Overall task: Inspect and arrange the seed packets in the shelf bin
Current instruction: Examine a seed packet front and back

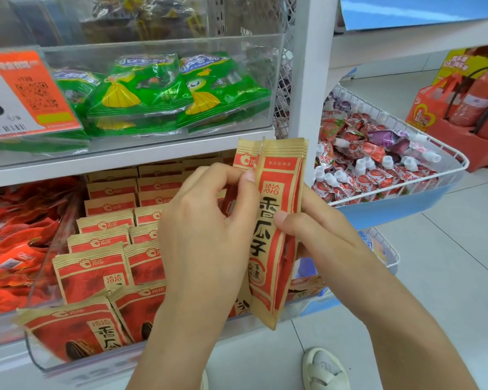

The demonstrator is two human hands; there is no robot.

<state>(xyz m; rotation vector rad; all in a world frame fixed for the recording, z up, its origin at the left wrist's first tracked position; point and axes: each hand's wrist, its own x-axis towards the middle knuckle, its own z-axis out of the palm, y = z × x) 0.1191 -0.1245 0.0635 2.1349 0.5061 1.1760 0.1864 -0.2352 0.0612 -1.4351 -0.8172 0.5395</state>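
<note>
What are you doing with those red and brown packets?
A person is holding a few seed packets upright in front of a shelf. The right hand grips them from the side, while the left hand pinches at their top edges, as if leafing through them. Below, the clear shelf bin already holds rows of the same packets standing on end.

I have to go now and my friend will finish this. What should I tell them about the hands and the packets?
Left hand: pinches the upper edge of the held packets.
Right hand: grips the same packets from the right side, thumb on the front.
The packets stand upright, in front of the clear bin, not in it.
Done: two rows of packets stand in the bin.
Left: finish checking the held ones, then slot them in on the bin's right side.
</note>
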